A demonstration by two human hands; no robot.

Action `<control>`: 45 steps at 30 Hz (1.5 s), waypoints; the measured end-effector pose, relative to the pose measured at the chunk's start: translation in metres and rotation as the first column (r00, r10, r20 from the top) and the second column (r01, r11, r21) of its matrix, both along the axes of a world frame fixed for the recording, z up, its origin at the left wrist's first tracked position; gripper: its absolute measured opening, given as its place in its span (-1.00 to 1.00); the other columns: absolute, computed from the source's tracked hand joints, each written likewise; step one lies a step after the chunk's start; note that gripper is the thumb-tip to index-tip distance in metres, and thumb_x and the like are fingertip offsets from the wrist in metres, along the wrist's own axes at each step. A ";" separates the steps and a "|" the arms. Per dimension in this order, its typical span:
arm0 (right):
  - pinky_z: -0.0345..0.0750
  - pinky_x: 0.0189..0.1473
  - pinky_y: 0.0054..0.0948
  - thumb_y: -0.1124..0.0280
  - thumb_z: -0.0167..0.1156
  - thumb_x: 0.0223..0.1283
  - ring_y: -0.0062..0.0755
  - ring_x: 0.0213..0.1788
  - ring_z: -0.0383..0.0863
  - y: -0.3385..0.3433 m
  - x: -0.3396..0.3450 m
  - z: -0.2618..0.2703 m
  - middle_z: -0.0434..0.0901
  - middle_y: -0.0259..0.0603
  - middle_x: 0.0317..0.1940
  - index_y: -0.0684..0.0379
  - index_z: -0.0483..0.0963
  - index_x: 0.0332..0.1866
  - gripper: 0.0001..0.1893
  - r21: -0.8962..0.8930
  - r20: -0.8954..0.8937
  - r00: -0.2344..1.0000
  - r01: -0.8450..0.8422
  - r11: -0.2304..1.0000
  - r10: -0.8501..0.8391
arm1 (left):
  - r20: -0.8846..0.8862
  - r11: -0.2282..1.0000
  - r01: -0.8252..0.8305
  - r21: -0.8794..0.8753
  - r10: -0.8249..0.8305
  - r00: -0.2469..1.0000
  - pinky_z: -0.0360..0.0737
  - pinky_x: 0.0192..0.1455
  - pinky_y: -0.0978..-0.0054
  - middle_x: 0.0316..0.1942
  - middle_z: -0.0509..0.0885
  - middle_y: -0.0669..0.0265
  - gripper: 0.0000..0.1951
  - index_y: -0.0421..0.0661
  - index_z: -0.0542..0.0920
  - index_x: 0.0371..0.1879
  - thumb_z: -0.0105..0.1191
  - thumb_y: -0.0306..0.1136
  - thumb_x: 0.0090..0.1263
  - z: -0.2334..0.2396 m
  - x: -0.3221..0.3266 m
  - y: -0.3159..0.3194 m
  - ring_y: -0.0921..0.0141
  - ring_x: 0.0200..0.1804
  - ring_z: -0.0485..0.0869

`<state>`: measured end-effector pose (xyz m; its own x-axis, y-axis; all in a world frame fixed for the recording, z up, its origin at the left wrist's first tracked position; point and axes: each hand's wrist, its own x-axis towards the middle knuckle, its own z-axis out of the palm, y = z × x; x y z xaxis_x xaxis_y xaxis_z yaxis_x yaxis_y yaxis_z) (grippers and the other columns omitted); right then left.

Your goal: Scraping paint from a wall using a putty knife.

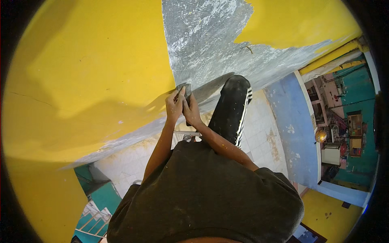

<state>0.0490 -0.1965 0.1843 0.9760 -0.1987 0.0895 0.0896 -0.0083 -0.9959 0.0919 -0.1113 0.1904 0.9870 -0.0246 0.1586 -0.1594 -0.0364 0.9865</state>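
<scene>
My left hand (174, 108) and my right hand (191, 111) are close together at the middle of the view, both on a dark flat scraper-like tool (187, 88). Its broad end lies at the wall, where the yellow paint (121, 60) borders a bare grey, white-streaked patch (206, 39). The tool's dark lower end shows beneath my right hand. Small yellow flecks lie on my forearms. A thin curled strip (249, 49) sticks out from the grey patch.
My raised knee in black trousers (228, 109) is right of my hands, near the wall. Pale floor tiles (264, 130) lie below. A blue wall (291, 127) and an opening onto a cluttered room stand at right; a railing (92, 224) is at lower left.
</scene>
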 end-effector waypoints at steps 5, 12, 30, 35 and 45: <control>0.45 -0.33 -0.45 0.39 -0.03 0.44 -0.47 -0.41 0.50 0.008 0.009 0.021 0.54 -0.11 -0.37 0.39 0.24 0.23 -0.62 -0.009 0.096 0.995 0.023 1.000 -0.022 | 0.073 1.000 -0.001 0.021 -0.001 0.997 0.18 -0.55 0.56 -0.69 0.28 0.49 -0.63 -0.25 0.45 -0.60 0.12 -0.28 0.44 0.047 0.000 0.001 0.65 -0.58 0.23; 0.49 -0.09 -0.37 0.44 -0.04 0.42 -0.30 -0.14 0.58 0.012 0.003 0.088 0.55 0.06 -0.14 0.41 0.23 0.25 -0.61 0.021 0.125 0.992 0.031 0.999 -0.033 | 0.011 0.997 0.014 -0.082 -0.014 1.000 0.19 -0.54 0.63 -0.65 0.33 0.56 -0.73 -0.27 0.64 -0.38 0.11 -0.29 0.44 0.097 -0.002 0.006 0.68 -0.56 0.25; 0.50 -0.01 -0.34 0.43 -0.03 0.42 -0.27 -0.05 0.58 0.013 0.006 0.088 0.55 0.07 -0.07 0.40 0.22 0.24 -0.62 0.048 0.192 0.981 0.033 0.998 -0.042 | -0.074 0.998 -0.015 -0.060 0.010 0.997 0.24 -0.51 0.65 -0.62 0.41 0.56 -0.71 -0.28 0.63 -0.41 0.14 -0.26 0.43 0.116 -0.008 0.001 0.70 -0.52 0.30; 0.51 -0.04 -0.34 0.45 -0.04 0.40 -0.25 -0.08 0.60 0.009 0.000 0.112 0.57 0.09 -0.10 0.42 0.24 0.22 -0.63 0.020 0.129 0.992 -0.017 1.000 0.015 | -0.062 0.995 -0.047 -0.089 0.042 0.997 0.23 -0.51 0.67 -0.61 0.44 0.57 -0.72 -0.30 0.62 -0.41 0.14 -0.29 0.44 0.134 -0.013 -0.001 0.71 -0.51 0.31; 0.54 -0.21 -0.39 0.41 -0.01 0.41 -0.37 -0.22 0.63 -0.002 0.005 0.150 0.59 0.11 -0.26 0.47 0.24 0.20 -0.61 -0.027 0.148 0.989 0.017 0.999 -0.013 | -0.033 0.987 -0.017 -0.157 0.012 0.999 0.26 -0.46 0.74 -0.51 0.50 0.55 -0.76 -0.28 0.66 -0.24 0.09 -0.32 0.47 0.165 -0.009 -0.002 0.72 -0.45 0.36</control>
